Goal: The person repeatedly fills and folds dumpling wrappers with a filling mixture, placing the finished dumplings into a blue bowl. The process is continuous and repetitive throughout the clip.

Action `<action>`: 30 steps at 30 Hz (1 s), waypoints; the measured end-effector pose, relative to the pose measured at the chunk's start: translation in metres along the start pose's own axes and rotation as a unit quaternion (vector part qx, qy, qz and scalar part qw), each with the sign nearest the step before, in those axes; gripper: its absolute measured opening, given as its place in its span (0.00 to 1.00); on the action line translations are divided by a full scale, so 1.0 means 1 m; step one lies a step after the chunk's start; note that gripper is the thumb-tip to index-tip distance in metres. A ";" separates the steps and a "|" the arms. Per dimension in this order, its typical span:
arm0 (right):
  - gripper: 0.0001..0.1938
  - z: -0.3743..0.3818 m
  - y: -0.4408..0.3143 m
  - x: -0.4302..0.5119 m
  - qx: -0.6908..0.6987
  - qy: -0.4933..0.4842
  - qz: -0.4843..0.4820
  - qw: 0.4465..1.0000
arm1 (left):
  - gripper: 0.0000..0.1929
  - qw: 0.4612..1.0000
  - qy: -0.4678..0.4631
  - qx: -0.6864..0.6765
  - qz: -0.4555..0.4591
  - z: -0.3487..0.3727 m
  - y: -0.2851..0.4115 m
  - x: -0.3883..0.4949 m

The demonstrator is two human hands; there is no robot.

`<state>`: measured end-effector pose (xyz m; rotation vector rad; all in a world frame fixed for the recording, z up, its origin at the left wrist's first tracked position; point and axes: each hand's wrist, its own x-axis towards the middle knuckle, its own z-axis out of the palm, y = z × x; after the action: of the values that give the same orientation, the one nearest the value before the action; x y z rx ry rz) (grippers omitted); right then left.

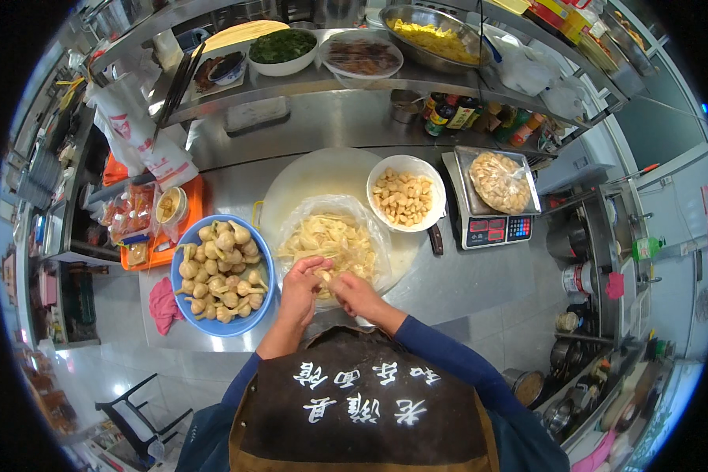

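My left hand (pixel 302 292) and my right hand (pixel 361 300) meet over a clear plastic bag (pixel 380 259) lined with loose garlic skins (pixel 330 233). Between the fingertips of both hands is a small pale garlic clove (pixel 325 276), partly hidden by the fingers. To the left, a blue plastic basin (pixel 184 307) holds many whole garlic bulbs (pixel 224 242) with stems. Peeled cloves (pixel 402 197) fill a white bowl (pixel 373 177) beyond my right hand. Bag and bowl both rest on a round white cutting board (pixel 307 168).
A digital scale (pixel 466 230) bears a tied bag of peeled cloves (pixel 498 183). Beside the bowl lies a knife handle (pixel 436 239). An orange tray (pixel 194 197) and a pink cloth (pixel 164 307) flank the basin. Overhead, a steel shelf (pixel 307 85) carries bowls of food.
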<state>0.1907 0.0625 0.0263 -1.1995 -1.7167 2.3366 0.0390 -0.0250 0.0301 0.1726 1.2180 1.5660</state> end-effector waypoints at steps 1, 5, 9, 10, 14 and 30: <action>0.15 0.004 0.002 -0.001 -0.041 0.025 -0.064 0.997 | 0.21 1.000 -0.001 -0.016 -0.012 0.001 -0.001 -0.001; 0.14 0.013 -0.007 -0.007 -0.150 0.102 -0.217 0.959 | 0.19 0.997 -0.016 0.076 0.016 -0.004 -0.003 0.000; 0.14 0.008 -0.006 -0.006 -0.202 0.120 -0.221 0.947 | 0.13 0.994 -0.013 0.106 -0.014 -0.004 0.006 -0.004; 0.14 0.008 -0.005 -0.006 -0.206 0.126 -0.222 0.945 | 0.11 0.996 -0.002 0.081 -0.028 -0.001 0.009 -0.006; 0.14 0.008 -0.009 -0.005 -0.241 0.105 -0.195 0.945 | 0.06 0.995 -0.010 0.077 -0.067 -0.021 0.004 0.000; 0.18 -0.015 -0.025 0.003 -0.039 -0.103 -0.111 0.988 | 0.04 0.989 -0.118 -0.013 -0.088 -0.033 0.004 0.005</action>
<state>0.1863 0.0858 0.0429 -0.7484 -1.9068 2.3479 0.0130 -0.0397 0.0155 0.2201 0.9998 1.3656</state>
